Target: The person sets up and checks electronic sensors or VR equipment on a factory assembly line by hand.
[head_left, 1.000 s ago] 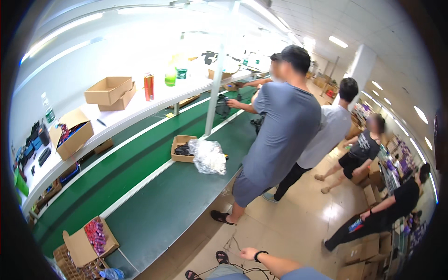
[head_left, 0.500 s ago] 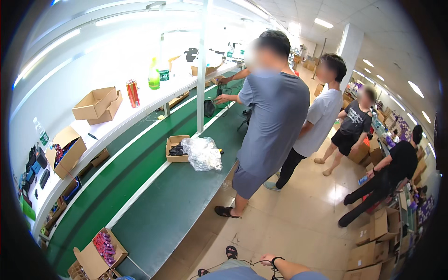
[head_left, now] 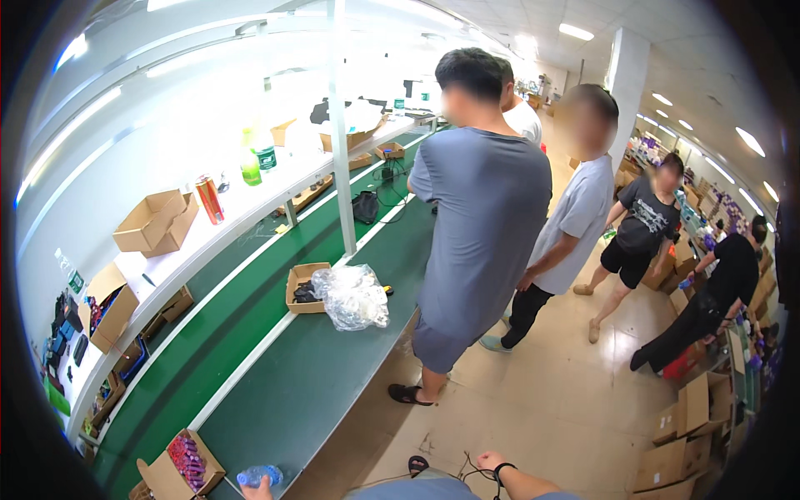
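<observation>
One blue bottle (head_left: 257, 475) is clamped in the fingers of the left hand (head_left: 259, 490), an open box (head_left: 163, 478) of purple pieces (head_left: 188, 463) just left of them; whether the right hand (head_left: 492, 461) grips the cable (head_left: 468, 473) by its fingers, I cannot tell.

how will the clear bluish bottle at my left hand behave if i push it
The bottle looks rounded, so it would probably roll if pushed while on its side. Its clear plastic likely flexes a little if the left hand squeezes.
</observation>
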A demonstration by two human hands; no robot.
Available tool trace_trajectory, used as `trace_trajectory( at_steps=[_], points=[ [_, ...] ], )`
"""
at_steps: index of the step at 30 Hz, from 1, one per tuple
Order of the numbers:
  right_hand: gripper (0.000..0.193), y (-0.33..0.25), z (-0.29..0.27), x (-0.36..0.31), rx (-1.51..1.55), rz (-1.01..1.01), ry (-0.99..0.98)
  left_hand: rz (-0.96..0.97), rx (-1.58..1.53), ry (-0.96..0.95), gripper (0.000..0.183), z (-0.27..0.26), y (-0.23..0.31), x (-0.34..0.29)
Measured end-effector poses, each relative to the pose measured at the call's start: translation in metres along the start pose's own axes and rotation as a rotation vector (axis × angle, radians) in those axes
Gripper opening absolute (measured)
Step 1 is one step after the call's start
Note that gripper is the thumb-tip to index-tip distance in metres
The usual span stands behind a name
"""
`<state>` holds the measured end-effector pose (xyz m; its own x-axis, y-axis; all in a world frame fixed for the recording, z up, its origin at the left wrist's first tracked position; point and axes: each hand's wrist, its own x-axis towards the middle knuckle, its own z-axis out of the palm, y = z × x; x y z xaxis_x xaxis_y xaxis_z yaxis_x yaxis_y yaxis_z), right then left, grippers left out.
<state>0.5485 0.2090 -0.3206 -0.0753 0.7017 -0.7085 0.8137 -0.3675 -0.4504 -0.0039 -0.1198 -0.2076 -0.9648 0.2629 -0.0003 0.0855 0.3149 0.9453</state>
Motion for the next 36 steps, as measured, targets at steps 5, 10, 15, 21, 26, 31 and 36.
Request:
trace_trajectory(
  at_steps=[5,10,15,21,26,31,36],
  points=[
    [0.027,-0.020,-0.022,0.006,-0.168,0.002,0.070,0.099,-0.153,-0.171,0.063,0.116,0.030,0.020],
    [0.024,-0.018,-0.009,0.007,0.154,0.091,-0.018,0.101,0.013,-0.340,0.077,0.204,0.081,0.057],
    [0.021,-0.033,0.001,-0.032,0.053,0.211,-0.014,0.209,0.144,-0.459,0.076,0.266,0.113,0.096],
    [0.021,-0.013,0.055,-0.065,-0.088,0.061,0.192,0.213,0.206,-0.557,0.078,0.314,0.093,0.134],
    [0.025,0.005,0.099,-0.113,0.253,0.226,0.151,0.283,0.228,-0.654,0.077,0.344,0.120,0.131],
    [0.025,0.006,0.103,-0.102,0.007,0.115,0.010,0.270,0.185,-0.648,0.090,0.315,0.095,0.148],
    [0.019,-0.025,0.075,-0.098,0.200,0.087,0.093,0.100,0.457,-0.679,0.062,0.285,0.049,0.147]
  ],
)
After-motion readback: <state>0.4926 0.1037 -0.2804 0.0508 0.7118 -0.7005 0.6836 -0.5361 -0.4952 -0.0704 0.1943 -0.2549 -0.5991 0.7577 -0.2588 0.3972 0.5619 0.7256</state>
